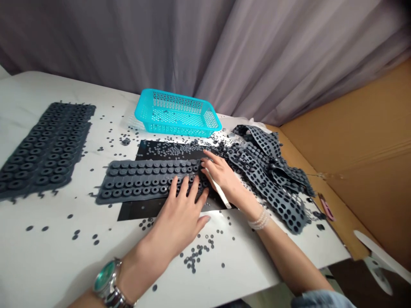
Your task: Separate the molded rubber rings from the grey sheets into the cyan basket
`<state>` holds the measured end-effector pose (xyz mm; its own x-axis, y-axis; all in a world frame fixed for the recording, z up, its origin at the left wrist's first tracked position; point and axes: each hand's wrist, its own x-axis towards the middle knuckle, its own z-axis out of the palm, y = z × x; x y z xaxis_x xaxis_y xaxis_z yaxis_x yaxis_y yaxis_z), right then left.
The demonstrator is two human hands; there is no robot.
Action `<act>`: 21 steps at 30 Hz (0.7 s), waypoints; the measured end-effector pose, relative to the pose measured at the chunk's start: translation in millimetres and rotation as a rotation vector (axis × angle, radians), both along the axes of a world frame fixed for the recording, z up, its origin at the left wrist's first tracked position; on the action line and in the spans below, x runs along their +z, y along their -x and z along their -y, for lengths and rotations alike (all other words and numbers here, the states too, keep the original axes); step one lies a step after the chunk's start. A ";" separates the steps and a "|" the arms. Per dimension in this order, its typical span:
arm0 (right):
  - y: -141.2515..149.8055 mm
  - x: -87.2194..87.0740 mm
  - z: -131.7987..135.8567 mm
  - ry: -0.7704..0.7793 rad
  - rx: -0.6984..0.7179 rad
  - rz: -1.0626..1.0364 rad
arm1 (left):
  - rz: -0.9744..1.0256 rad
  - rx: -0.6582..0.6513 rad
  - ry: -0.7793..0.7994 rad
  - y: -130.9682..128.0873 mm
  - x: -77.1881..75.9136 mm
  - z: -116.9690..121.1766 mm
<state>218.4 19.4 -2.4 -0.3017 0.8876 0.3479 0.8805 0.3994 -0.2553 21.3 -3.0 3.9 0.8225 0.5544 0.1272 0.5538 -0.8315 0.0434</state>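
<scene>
While the left hand [181, 214] lies flat, fingers spread wide, its fingertips press on the near edge of a grey rubber sheet [147, 179] studded with ring-shaped parts in four rows. Right beside it the right hand [221, 173] grips a slim white tool [218, 188], fingers curled round it, the tip end hidden under the fingers at the sheet's right end. That sheet lies on one black mat [141, 209], directly under both hands. On the left wrist sits one watch [107, 278] with a green face; on the right wrist, a pale bead bracelet [260, 220].

Far off to the left of the left hand lies a second sheet [45, 147], full of rings, touching nothing else. To the right of the right hand is a crumpled heap of punched-out sheets [272, 171], holes all over; how many are in it I cannot tell. Beyond both hands stands one turquoise basket [178, 113], just past the mat's far edge. Small grey discs [195, 254] are scattered over the white surface [48, 256], too many to count, with a thick cluster just near of the left hand.
</scene>
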 end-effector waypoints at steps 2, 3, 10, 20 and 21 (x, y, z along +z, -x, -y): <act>-11.0 -2.0 -6.2 -0.091 -0.091 -0.038 | -0.001 -0.003 0.001 -0.1 -1.4 -0.3; -18.1 -2.8 -8.4 -0.148 -0.161 -0.073 | -0.004 -0.006 0.002 -0.2 -2.3 -0.4; -26.3 -0.6 4.7 -0.089 -0.229 -0.166 | -0.018 -0.016 0.020 -0.2 -0.9 0.0; 12.0 8.1 9.9 0.063 0.008 -0.114 | -0.013 -0.015 0.045 -0.2 4.5 -0.3; 11.7 8.0 9.8 0.061 0.013 -0.106 | -0.015 -0.015 0.048 -0.4 4.6 -0.4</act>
